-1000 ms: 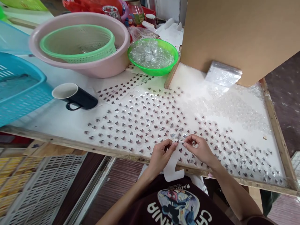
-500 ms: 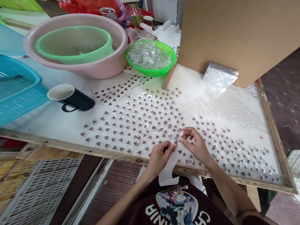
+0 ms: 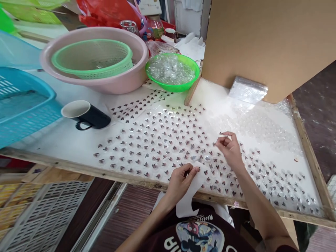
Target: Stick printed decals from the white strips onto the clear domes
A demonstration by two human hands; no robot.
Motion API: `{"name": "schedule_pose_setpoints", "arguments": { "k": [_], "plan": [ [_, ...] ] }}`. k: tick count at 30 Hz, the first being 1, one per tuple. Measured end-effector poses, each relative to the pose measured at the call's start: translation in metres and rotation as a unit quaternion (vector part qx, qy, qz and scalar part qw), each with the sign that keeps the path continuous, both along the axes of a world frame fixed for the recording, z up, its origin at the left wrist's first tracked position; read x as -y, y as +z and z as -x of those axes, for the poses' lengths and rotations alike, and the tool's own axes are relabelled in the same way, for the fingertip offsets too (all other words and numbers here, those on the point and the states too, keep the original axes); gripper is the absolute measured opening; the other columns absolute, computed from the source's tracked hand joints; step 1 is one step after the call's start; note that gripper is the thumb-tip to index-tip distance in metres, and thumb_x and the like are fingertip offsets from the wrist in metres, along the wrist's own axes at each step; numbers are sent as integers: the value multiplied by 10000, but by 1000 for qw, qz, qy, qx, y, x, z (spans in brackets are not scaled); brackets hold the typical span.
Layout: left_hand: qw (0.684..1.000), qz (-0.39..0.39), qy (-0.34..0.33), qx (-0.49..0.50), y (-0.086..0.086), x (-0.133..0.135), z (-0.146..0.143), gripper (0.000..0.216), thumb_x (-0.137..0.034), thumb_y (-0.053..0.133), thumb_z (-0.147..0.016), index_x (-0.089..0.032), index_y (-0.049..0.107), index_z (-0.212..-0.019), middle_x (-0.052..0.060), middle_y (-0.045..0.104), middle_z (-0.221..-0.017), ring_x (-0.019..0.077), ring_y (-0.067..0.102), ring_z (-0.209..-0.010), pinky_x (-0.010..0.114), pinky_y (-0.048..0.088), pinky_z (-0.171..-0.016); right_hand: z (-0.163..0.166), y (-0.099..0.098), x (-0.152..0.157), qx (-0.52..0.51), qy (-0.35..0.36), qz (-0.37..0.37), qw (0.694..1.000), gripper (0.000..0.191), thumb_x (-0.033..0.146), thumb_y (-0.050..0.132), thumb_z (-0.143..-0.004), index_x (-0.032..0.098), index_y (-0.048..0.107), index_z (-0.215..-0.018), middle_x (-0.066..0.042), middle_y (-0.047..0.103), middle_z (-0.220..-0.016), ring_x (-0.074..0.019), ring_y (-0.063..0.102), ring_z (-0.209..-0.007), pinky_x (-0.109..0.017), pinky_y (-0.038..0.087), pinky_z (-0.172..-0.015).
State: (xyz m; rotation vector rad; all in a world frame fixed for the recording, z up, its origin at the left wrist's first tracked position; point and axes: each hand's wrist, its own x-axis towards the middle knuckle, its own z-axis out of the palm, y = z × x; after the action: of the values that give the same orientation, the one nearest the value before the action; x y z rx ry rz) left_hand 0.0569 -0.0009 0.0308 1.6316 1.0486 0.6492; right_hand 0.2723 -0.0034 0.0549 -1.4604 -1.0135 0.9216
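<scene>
Pinched near its top end, between thumb and fingertips, the white paper strip [image 3: 192, 192] was in the person's left hand [image 3: 181, 178], with no gap to speak of in that grip. What had just changed was the right hand [image 3: 231, 150]: a second ago it was at the strip too, and now it had swung right and farther out over the white tabletop [image 3: 60, 140]. So basically the strip was down to one hand, and the right one was off working among the clear discs. Its thumb and fingers were bunched close, with a dark speck [image 3: 214, 144] by the tips, but no way to tell whether they held it or it just lay below.

As for direction, the strip's long axis ran toward and away from the person, top end aimed outward and slightly right, the rest dropping past the wooden edge [image 3: 147, 179] in front of the dark shirt [image 3: 199, 232], loose end curling right.

Around both hands lay loads of clear discs with dark motifs [image 3: 170, 142], plus plain clear discs [image 3: 265, 122] farther right. Past those were a dark mug [image 3: 97, 118] on its side, a bright green bowl [image 3: 193, 84] full of clear plastic bits and a pink basin [image 3: 115, 85].
</scene>
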Motion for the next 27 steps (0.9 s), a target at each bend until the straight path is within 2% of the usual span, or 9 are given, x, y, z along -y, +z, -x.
{"name": "schedule_pose_setpoints", "arguments": {
  "k": [2,5,10,17,22,25,27],
  "plan": [
    [1000,2,2,2,0,1,1,396,-417,486,-900,-194,369,-594,-44,308,-577,110,308,-569,239,265,-547,-21,-10,-21,32,-43,6,999,438,340,663,-768,251,394,-1102,9,619,-808,-161,586,-740,-298,462,-664],
    [1000,5,7,5,1,1,3,396,-413,489,-901,-193,371,-593,-41,322,-583,111,320,-575,238,276,-554,-42,-30,-50,66,-62,44,995,467,334,661,-709,229,397,-1079,17,621,-767,-154,569,-684,-285,439,-627],
    [1000,10,15,6,-1,-1,8,406,-422,482,-904,-194,359,-592,-43,308,-584,109,314,-572,240,278,-552,-48,-50,-70,117,-57,76,989,458,307,627,-686,228,404,-1078,18,631,-761,-170,585,-714,-297,450,-662],
    [1000,18,23,3,-3,-3,9,398,-420,492,-891,-191,378,-587,-43,314,-576,108,323,-572,234,290,-553,-43,-58,-76,216,-42,91,971,413,235,540,-712,215,426,-1109,22,602,-763,-174,587,-725,-317,460,-736],
    [1000,19,22,9,-5,-4,9,406,-438,487,-896,-194,365,-596,-40,315,-587,112,326,-582,237,290,-558,-42,-62,-75,317,-15,95,943,429,223,508,-750,211,438,-1172,-22,582,-941,-151,547,-686,-316,427,-725],
    [1000,20,21,7,-5,-4,10,411,-445,483,-900,-194,366,-596,-40,309,-589,112,319,-583,239,282,-557,-42,-58,-72,327,10,106,939,425,226,512,-762,223,448,-1182,4,586,-874,-158,540,-688,-308,412,-723],
    [1000,19,20,6,-6,-4,9,412,-448,482,-900,-193,370,-596,-40,311,-587,112,318,-583,239,278,-556,-42,-54,-73,330,7,100,939,341,252,524,-775,222,501,-1115,4,589,-840,-162,535,-696,-307,412,-729]
  ]
}}
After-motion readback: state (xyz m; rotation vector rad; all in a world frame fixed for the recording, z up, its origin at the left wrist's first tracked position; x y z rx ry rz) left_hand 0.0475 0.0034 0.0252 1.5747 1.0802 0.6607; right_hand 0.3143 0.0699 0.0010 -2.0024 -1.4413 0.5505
